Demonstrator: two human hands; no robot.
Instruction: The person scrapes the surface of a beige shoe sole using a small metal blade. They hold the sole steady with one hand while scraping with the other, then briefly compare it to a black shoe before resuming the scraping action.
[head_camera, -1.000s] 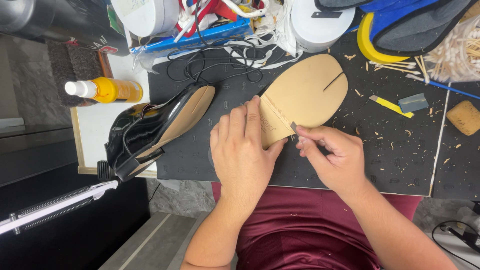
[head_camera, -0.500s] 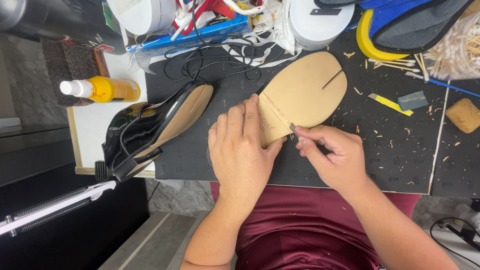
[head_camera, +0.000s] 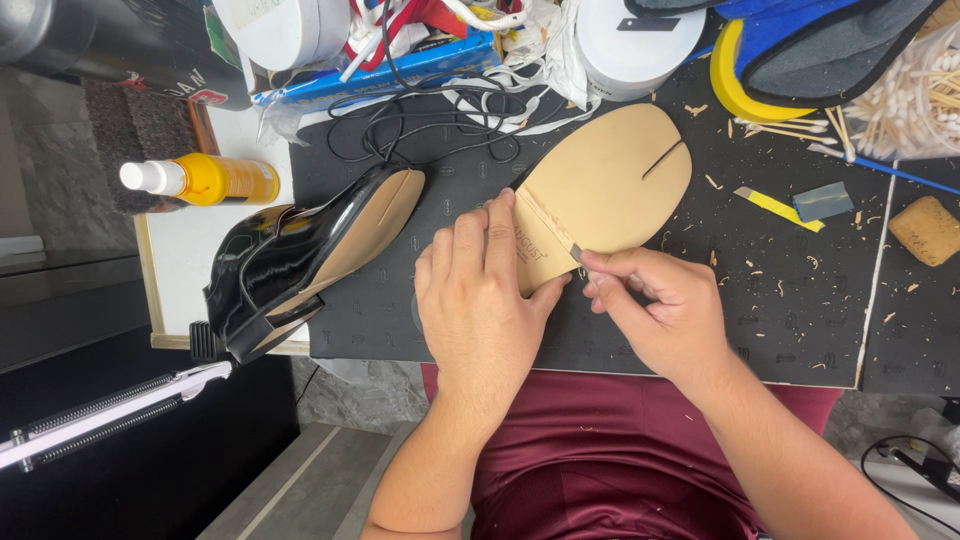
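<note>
Bright, even light falls from above onto my desk (head_camera: 420, 320), so the black mat (head_camera: 760, 300) shows its texture and the tan sole (head_camera: 610, 190) reads clearly. My left hand (head_camera: 480, 300) and right hand (head_camera: 655, 310) throw only soft, short shadows. The glossy black shoe (head_camera: 270, 270) near the desk's left edge carries white glare streaks. Focus is sharp at the centre. Past the desk's left edge the floor sinks into darkness. Things along the far edge look slightly stretched.

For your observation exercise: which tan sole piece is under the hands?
The flat tan leather sole on the black mat, not the one fixed to the shiny black shoe.
</note>
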